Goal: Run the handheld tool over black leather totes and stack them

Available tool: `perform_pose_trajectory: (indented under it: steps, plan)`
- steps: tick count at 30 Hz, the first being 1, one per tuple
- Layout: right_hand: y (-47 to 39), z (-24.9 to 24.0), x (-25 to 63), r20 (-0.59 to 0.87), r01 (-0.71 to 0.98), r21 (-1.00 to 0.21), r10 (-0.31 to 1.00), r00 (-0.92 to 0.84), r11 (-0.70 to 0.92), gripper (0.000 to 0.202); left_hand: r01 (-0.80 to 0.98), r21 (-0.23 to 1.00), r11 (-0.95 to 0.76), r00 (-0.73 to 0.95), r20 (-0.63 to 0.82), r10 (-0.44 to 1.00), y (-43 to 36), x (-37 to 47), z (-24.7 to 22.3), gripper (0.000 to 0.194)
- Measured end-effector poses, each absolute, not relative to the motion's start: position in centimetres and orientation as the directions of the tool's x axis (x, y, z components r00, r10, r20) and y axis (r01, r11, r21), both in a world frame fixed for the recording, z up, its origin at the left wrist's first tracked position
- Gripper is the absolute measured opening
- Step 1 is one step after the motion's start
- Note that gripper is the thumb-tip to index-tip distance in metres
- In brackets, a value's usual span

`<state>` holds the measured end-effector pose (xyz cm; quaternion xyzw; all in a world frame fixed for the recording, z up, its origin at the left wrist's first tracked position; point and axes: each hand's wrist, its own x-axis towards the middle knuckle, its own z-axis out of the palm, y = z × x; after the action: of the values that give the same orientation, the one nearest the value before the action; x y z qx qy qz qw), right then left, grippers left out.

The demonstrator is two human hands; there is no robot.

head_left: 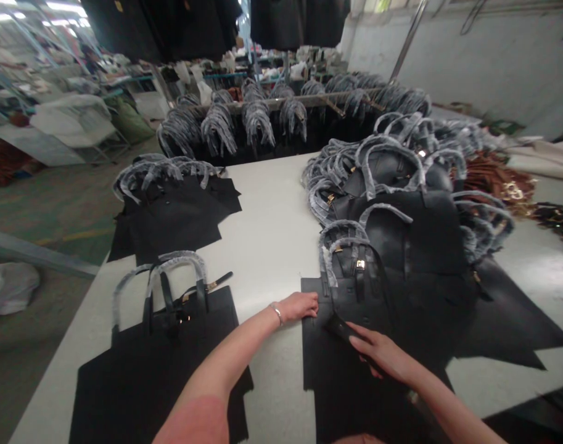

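A black leather bag panel lies flat in front of me, with plastic-wrapped handles at its top and a gold clasp. My left hand is closed at the panel's upper left edge, its fingertips curled out of sight. Lower and to the right, my right hand pinches a dark strap between thumb and fingers, over the panel. Where the strap leads is hard to make out against the black leather. Left of my arm, another black bag panel lies with its wrapped handles upward.
Several more panels lie at the table's far left. A heap of black bag pieces covers the right, beside brown straps. Beyond the white table stands a rack bar hung with wrapped handles. Black pieces hang overhead.
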<state>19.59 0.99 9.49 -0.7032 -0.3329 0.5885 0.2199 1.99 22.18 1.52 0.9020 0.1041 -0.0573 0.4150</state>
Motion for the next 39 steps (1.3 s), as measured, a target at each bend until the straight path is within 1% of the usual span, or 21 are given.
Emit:
perform_pose_trajectory:
  steps: [5, 9, 12, 13, 15, 16, 17, 18, 20, 24, 27, 31, 34, 37, 39]
  plan:
    - [0.7, 9.3, 19.7, -0.674, 0.219, -0.707, 0.734, 0.079, -0.673, 0.060, 0.375, 0.779, -0.503, 0.910, -0.205, 0.362, 21.9, 1.6, 1.3, 0.013]
    - [0.4, 8.8, 19.9, -0.674, 0.238, -0.707, 0.736, 0.061, -0.666, 0.064, 0.441, 0.835, -0.329, 0.831, -0.242, 0.500, 21.3, 1.5, 1.0, 0.016]
    - [0.3, 8.4, 20.1, -0.685, 0.232, -0.698, 0.726, 0.058, -0.677, 0.066, 0.470, 0.865, -0.174, 0.760, -0.297, 0.578, 20.8, 1.5, 0.6, 0.020]
    - [0.3, 8.3, 20.2, -0.689, 0.225, -0.695, 0.722, 0.058, -0.682, 0.067, 0.471, 0.872, -0.133, 0.739, -0.308, 0.599, 20.6, 1.5, 0.4, 0.019]
    - [0.4, 8.0, 20.2, -0.697, 0.213, -0.691, 0.715, 0.060, -0.691, 0.067, 0.464, 0.882, -0.083, 0.715, -0.317, 0.624, 20.2, 1.4, 0.0, 0.011]
    - [0.3, 7.8, 20.2, -0.699, 0.209, -0.689, 0.712, 0.061, -0.694, 0.066, 0.460, 0.885, -0.073, 0.712, -0.319, 0.626, 19.9, 1.3, -0.1, 0.014]
    - [0.3, 7.7, 20.2, -0.700, 0.207, -0.688, 0.711, 0.061, -0.695, 0.066, 0.459, 0.885, -0.073, 0.714, -0.319, 0.623, 19.7, 1.2, -0.3, 0.021]
    - [0.3, 7.6, 20.2, -0.700, 0.205, -0.689, 0.712, 0.061, -0.695, 0.066, 0.461, 0.884, -0.080, 0.718, -0.318, 0.620, 19.4, 1.2, -0.4, 0.026]
    - [0.2, 7.3, 20.2, -0.691, 0.201, -0.698, 0.720, 0.059, -0.687, 0.066, 0.467, 0.876, -0.120, 0.725, -0.302, 0.619, 19.0, 1.0, -0.4, 0.028]
    - [-0.1, 7.0, 20.3, -0.674, 0.184, -0.719, 0.737, 0.051, -0.670, 0.067, 0.440, 0.846, -0.302, 0.772, -0.185, 0.608, 18.7, 0.7, 0.3, 0.021]
    - [-0.2, 7.2, 20.2, -0.680, 0.179, -0.713, 0.731, 0.057, -0.677, 0.067, 0.378, 0.799, -0.468, 0.857, -0.110, 0.503, 19.6, 0.6, 1.0, 0.013]
    - [0.0, 7.6, 19.8, -0.683, 0.175, -0.708, 0.727, 0.075, -0.684, 0.067, 0.297, 0.736, -0.608, 0.940, -0.115, 0.320, 21.5, 1.2, 1.2, 0.005]
    - [0.0, 7.6, 19.6, -0.685, 0.180, -0.704, 0.724, 0.085, -0.687, 0.067, 0.265, 0.700, -0.663, 0.961, -0.139, 0.238, 22.5, 2.1, 0.9, 0.008]
    - [-0.1, 7.4, 19.7, -0.686, 0.177, -0.702, 0.722, 0.093, -0.690, 0.066, 0.268, 0.678, -0.684, 0.962, -0.155, 0.223, 22.9, 2.7, 0.7, 0.011]
    - [-0.2, 7.3, 19.7, -0.689, 0.165, -0.700, 0.718, 0.100, -0.694, 0.066, 0.309, 0.668, -0.677, 0.948, -0.156, 0.279, 23.0, 2.7, 0.6, 0.011]
